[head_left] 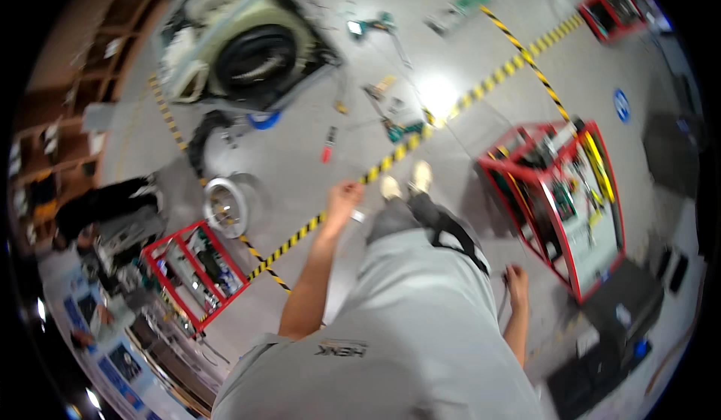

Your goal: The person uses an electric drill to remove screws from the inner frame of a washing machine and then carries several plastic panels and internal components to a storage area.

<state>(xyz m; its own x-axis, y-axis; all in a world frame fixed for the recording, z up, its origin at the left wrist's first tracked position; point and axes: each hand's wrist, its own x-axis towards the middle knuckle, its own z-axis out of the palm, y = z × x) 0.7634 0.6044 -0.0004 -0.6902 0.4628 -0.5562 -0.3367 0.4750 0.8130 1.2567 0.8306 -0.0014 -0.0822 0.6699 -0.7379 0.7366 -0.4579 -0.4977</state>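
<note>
My left hand is held out in front of me over the floor, its fingers curled together. Whatever it pinches, if anything, is too small and blurred to make out. Beside its wrist, a small white piece shows against the floor. My right hand hangs low at my right side with bent fingers. Something thin and dark shows at its fingertips, too blurred to name. The red-framed tool cart on the right stands nearest to that hand, apart from it.
A partly dismantled washing machine stands ahead left, a round white ring nearer. Green cordless drills and a red-handled tool lie on the floor. Another red cart stands left, near a person in dark clothing. Striped tape crosses the floor.
</note>
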